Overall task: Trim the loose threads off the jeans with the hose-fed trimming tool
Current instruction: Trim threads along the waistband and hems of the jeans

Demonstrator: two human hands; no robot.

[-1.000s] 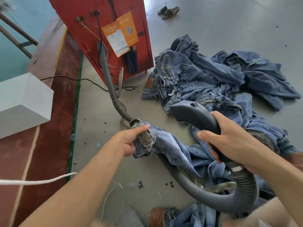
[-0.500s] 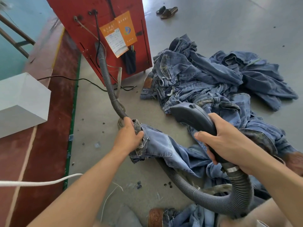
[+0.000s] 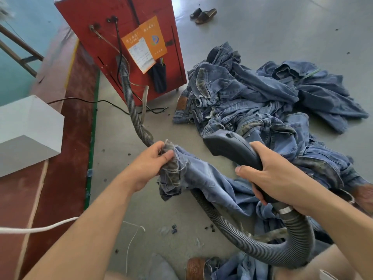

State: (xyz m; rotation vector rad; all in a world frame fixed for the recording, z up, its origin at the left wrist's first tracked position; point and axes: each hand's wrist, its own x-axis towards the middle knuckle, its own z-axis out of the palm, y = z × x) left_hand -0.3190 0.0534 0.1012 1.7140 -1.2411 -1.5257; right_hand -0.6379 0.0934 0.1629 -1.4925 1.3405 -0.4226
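My left hand [image 3: 148, 164] grips the frayed hem of a blue jeans leg [image 3: 203, 178], with loose pale threads sticking out around my thumb. The leg runs right and down toward my lap. My right hand [image 3: 276, 176] is wrapped round the handle of the dark grey trimming tool [image 3: 228, 147], whose nose points left, a little right of the hem and apart from it. A ribbed grey hose [image 3: 252, 245] loops from the tool's base under the jeans and up to a red machine.
The red machine [image 3: 121, 23] stands at the back with an orange label and black cables. A heap of blue jeans [image 3: 252, 98] lies on the grey floor to the right. A grey box [image 3: 26, 130] sits left, a pair of sandals [image 3: 203, 14] far back.
My left hand has closed on the hem and turned it up, so the frayed edge faces the tool. My right hand and the tool have hardly shifted.
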